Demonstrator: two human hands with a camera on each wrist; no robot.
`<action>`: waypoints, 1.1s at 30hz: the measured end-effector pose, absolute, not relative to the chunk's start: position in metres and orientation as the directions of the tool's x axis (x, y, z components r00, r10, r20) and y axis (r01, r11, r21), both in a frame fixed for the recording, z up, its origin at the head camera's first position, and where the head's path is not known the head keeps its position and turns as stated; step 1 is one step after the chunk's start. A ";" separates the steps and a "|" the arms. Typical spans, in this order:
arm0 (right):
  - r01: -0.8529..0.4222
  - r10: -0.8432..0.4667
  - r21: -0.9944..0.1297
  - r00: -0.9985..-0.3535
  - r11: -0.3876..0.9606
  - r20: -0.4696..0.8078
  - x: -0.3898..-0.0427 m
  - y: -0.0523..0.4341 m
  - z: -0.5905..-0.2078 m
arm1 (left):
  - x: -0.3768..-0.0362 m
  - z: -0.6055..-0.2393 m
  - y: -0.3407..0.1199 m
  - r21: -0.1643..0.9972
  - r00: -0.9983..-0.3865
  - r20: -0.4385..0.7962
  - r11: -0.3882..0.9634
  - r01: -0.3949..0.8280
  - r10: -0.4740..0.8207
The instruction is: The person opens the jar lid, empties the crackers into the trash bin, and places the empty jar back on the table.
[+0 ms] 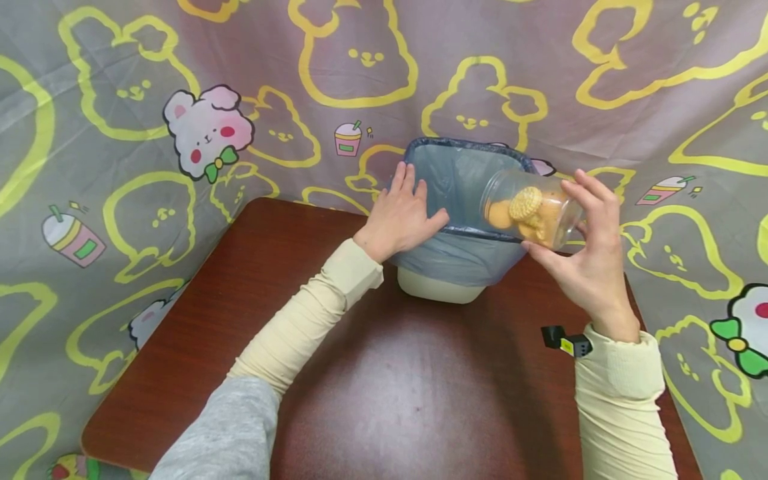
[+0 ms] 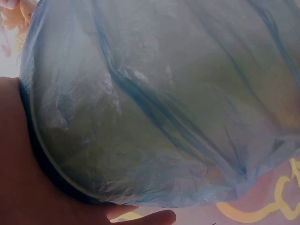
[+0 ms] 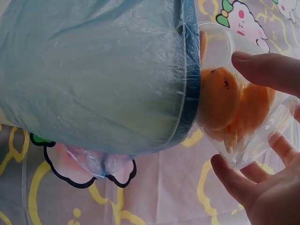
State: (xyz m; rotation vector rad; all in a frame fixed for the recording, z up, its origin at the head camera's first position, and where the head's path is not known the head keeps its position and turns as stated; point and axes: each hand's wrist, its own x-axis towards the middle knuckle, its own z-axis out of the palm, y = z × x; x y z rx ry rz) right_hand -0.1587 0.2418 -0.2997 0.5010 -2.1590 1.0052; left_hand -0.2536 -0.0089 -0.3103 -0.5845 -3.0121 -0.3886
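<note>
My right hand (image 1: 594,267) grips a clear plastic jar (image 1: 507,183) by its base end. The jar lies tipped on its side, its mouth over the right part of the bin's opening. Inside it are several orange rounded pieces (image 3: 219,99) and a yellow round one with a ridged surface (image 1: 527,203). The cream waste bin (image 1: 441,285) is lined with a translucent blue bag (image 1: 462,257), folded over the rim. My left hand (image 1: 397,223) rests at the bin's left rim, fingers extended. In the left wrist view, the hand lies along the bag-covered rim (image 2: 44,161).
The bin stands at the back of a dark reddish-brown table (image 1: 384,400). Behind and beside the table hangs a grey curtain (image 1: 252,40) with yellow outlines and cartoon rabbits. A small black device (image 1: 567,341) sits at the right wrist.
</note>
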 end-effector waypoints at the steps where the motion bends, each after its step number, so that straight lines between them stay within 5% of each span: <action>1: -0.596 -0.056 -0.509 -0.681 0.621 0.730 -0.159 0.241 -0.299 | -0.254 -0.310 -0.009 0.233 -0.927 0.094 0.898 0.374 0.362; 18: -0.681 -0.132 -0.407 -0.592 0.608 0.795 -0.158 0.234 -0.296 | -0.255 -0.313 -0.008 0.230 -0.930 0.088 0.901 0.367 0.357; 33: -0.648 -0.097 -0.398 -0.590 0.650 0.802 -0.165 0.243 -0.303 | -0.254 -0.312 -0.009 0.235 -0.929 0.082 0.899 0.369 0.360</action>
